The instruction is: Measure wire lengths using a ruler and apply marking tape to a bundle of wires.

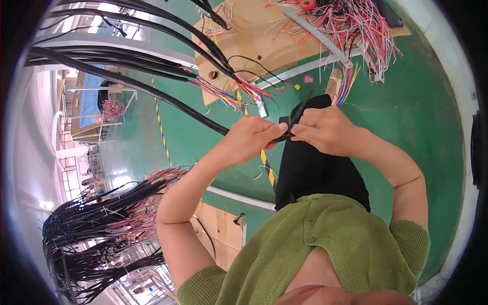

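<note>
A thick black cable (157,92) runs in from the upper left to my left hand (250,138), which is closed round it near its end. Right beside it, my right hand (328,131) pinches the black sheathing at the same spot, fingertips almost touching the left thumb. A thin dark strip, smeared by motion, sticks up between the two hands. Past my right hand, a fan of coloured wires (348,86) in red, yellow, blue and white comes out. The exact grip point on the cable is partly hidden by my fingers.
More black cables (127,53) with coloured wire ends hang at the upper left. A cardboard-covered bench (274,46) ahead carries a heap of red and white wires (351,30) and a tape roll (213,74). Bundled cables (101,223) hang on a rack at the lower left.
</note>
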Tool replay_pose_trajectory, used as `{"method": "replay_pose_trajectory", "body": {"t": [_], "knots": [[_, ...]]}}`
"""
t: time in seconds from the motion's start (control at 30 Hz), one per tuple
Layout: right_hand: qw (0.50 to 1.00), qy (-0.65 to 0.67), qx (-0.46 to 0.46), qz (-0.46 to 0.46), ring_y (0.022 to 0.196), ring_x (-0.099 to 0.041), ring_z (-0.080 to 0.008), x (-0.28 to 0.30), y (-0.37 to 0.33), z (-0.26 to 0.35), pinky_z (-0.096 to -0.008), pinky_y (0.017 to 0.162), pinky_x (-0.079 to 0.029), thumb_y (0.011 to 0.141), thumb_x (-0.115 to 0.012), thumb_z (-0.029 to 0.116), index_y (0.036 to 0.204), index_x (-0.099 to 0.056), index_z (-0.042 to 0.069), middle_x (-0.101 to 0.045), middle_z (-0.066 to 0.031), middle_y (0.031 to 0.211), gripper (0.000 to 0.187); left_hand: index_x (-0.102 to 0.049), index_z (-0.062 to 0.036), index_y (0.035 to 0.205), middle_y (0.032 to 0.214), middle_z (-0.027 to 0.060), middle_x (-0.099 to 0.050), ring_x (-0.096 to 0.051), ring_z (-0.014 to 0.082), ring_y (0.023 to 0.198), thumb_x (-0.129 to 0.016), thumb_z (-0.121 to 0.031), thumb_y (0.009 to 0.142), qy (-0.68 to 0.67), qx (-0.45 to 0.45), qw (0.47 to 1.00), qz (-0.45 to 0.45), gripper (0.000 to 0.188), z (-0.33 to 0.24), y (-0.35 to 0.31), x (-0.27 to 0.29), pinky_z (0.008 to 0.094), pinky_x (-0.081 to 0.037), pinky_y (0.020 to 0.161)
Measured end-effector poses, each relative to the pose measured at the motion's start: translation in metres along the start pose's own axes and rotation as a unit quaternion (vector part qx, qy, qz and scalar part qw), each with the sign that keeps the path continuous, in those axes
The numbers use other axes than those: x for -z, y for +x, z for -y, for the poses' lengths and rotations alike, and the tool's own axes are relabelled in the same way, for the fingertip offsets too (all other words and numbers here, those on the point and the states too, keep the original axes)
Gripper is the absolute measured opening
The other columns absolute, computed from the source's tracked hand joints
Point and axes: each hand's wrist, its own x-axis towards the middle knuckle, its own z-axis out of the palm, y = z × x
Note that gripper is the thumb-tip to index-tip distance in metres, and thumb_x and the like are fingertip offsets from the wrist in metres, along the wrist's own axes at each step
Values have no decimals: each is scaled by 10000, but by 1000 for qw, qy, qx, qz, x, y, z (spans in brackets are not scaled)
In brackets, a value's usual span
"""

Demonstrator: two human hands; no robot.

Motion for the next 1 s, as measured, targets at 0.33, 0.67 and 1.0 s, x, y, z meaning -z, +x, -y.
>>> {"method": "replay_pose_trajectory", "body": {"t": [0.33,0.67,1.0], "knots": [[998,23,-30,42,720,-628,-236,15,-10,-19,-370,621,-509,766,-719,70,867,-673,40,-672,-58,824,115,-505,-165,1293,782,45,-559,-565,229,541,-680,-206,868,223,-278,902,-241,462,-7,0,-23,357,-433,462],[966,157,-160,129,699,-619,-308,37,1,-19,-400,617,-501,891,-617,131,806,-619,39,-633,-111,771,126,-574,-142,1223,931,35,-565,-584,202,671,-685,-120,824,350,-414,777,-318,414,-3,18,-27,336,-486,562],[980,8,-50,190,773,-624,-197,42,4,-21,-323,628,-447,907,-581,149,918,-662,74,-650,-31,829,111,-666,-51,1005,799,114,-623,-593,241,690,-682,-146,853,70,-232,969,-43,179,-12,30,-2,336,-474,602]]}}
